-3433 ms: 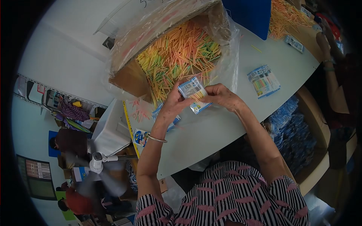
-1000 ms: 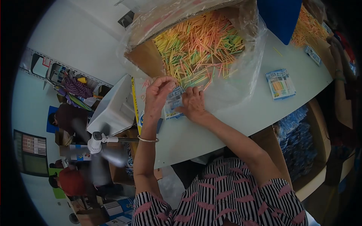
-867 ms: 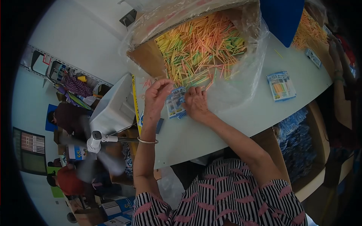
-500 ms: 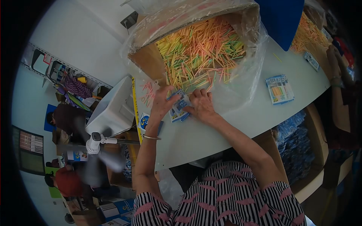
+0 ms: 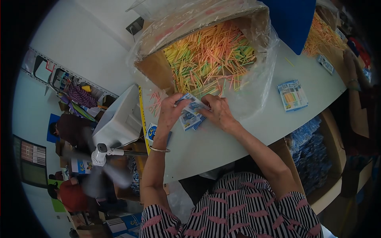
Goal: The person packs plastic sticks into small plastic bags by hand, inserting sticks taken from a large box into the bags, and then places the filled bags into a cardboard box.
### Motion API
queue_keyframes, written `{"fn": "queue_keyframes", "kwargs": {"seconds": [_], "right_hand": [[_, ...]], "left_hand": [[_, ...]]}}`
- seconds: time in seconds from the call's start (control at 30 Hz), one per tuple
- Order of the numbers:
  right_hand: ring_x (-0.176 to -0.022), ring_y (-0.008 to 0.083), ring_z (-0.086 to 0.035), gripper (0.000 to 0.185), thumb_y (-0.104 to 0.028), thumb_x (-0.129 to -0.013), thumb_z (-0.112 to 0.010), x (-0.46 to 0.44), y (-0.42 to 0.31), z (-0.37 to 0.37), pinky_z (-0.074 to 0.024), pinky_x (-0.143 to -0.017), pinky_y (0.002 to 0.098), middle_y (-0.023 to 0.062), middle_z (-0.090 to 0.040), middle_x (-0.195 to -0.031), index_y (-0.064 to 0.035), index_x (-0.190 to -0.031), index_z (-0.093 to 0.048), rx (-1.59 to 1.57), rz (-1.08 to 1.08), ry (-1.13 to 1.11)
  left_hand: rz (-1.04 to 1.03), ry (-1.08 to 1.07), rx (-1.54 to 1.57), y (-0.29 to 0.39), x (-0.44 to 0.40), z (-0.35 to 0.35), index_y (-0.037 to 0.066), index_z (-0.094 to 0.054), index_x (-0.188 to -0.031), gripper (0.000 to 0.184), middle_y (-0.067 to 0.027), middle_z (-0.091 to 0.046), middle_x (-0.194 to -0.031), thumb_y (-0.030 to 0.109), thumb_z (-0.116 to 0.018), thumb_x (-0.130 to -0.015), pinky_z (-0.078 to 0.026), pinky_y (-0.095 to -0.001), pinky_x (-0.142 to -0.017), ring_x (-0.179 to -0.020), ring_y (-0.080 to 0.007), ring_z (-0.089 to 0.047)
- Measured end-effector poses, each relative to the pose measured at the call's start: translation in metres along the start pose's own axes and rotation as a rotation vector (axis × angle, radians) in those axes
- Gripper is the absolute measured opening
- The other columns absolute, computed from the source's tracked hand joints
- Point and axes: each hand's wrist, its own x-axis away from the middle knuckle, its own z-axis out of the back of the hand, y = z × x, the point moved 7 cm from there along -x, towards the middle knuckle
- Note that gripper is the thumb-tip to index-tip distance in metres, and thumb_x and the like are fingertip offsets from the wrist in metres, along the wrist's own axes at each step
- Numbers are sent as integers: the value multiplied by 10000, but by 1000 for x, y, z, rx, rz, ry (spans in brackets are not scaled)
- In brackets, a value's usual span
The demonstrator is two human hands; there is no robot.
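Note:
A small blue-and-white plastic packet (image 5: 191, 116) is between my hands over the pale table. My left hand (image 5: 170, 113) pinches its upper left corner, thumb on top. My right hand (image 5: 220, 113) has its fingers bent and pinches the packet's right edge. Another striped packet edge shows just beneath it. Beside my left wrist lies a packet with a round blue logo (image 5: 152, 131), partly hidden by the forearm. Beyond my hands, an open cardboard box (image 5: 155, 68) lined with clear plastic holds a heap of thin yellow, orange, pink and green sticks (image 5: 210, 53).
Filled packets (image 5: 293, 96) lie on the table (image 5: 254, 133) at right. Below its edge stands a carton of blue packets (image 5: 311, 158). A fan (image 5: 100, 154) spins at left near a white container (image 5: 119, 113). A co-worker's arm (image 5: 353, 75) is at far right.
My right hand has curled its fingers in and turned at the packet's right edge. The packet's upper part is more exposed and tilted. My left hand has barely shifted.

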Motion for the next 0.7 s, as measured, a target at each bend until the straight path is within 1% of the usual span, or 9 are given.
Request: {"fn": "queue_keyframes", "kwargs": {"seconds": [0.1, 0.17, 0.2, 0.27, 0.37, 0.43, 0.57, 0.63, 0.7], "right_hand": [[-765, 266, -569, 159, -115, -747, -637, 1, 0, 17, -366, -739, 379, 111, -611, -784, -20, -867, -593, -177, 31, 38], [-638, 273, -568, 130, -103, -772, -623, 2, 0, 27, -408, -614, 372, 153, -576, -679, 14, -823, -596, -227, -60, -31], [-638, 273, -568, 130, -103, -772, -623, 4, 3, 29, -408, -614, 372, 153, -576, -679, 14, -823, -596, -227, -59, -29], [-532, 271, -531, 132, -99, -784, -618, 7, 8, 36, -404, -513, 365, 180, -529, -611, 31, -787, -598, -281, -5, 10], [-517, 254, -502, 141, -108, -792, -619, 9, 19, 44, -395, -513, 352, 177, -521, -605, 31, -778, -598, -245, -48, -32], [-501, 244, -479, 156, -116, -795, -620, 9, 29, 48, -386, -505, 350, 170, -509, -589, 36, -767, -593, -261, -45, -5], [-473, 210, -422, 193, -135, -806, -622, 8, 48, 61, -358, -485, 344, 152, -478, -560, 46, -750, -583, -258, -96, 29], [-477, 201, -412, 191, -135, -807, -622, 7, 56, 69, -354, -486, 345, 148, -477, -560, 45, -754, -587, -244, -113, 41], [-481, 192, -402, 190, -136, -808, -621, 5, 60, 77, -349, -487, 345, 144, -476, -560, 45, -758, -591, -231, -131, 54]], "left_hand": [[-44, 18, 10, 17, 2, -10, -2, -644, -900, 101, 18, -617, -760, 63, -610, -830, -429, -197, -620, -696, -32, -525], [-72, 14, 10, 21, 0, -16, -5, -645, -885, 95, 15, -616, -762, 63, -611, -829, -424, -194, -613, -693, -34, -522], [-94, 5, 27, 23, -1, -21, -11, -642, -903, 120, -12, -599, -724, 72, -616, -821, -419, -217, -591, -657, -56, -510], [-120, -5, 40, 24, -6, -29, -17, -639, -921, 147, -38, -582, -686, 81, -622, -813, -414, -240, -569, -621, -78, -498], [-200, -1, 2, 30, -15, -40, -19, -634, -907, 134, -23, -549, -655, 82, -614, -821, -398, -240, -555, -600, -83, -471], [-160, -85, -22, 30, -26, -50, -22, -610, -830, 109, 31, -501, -655, 87, -611, -841, -386, -213, -571, -632, -40, -440], [-227, -113, -63, 22, -57, -69, -22, -584, -812, 117, 24, -465, -657, 88, -606, -845, -374, -214, -557, -626, -45, -420], [-353, -66, -107, 38, -64, -75, -34, -508, -748, 218, -127, -446, -636, 136, -621, -823, -368, -327, -542, -569, -179, -418], [-368, -73, -124, 44, -69, -83, -32, -513, -760, 203, -124, -443, -634, 129, -619, -821, -369, -330, -546, -571, -201, -419]]}}
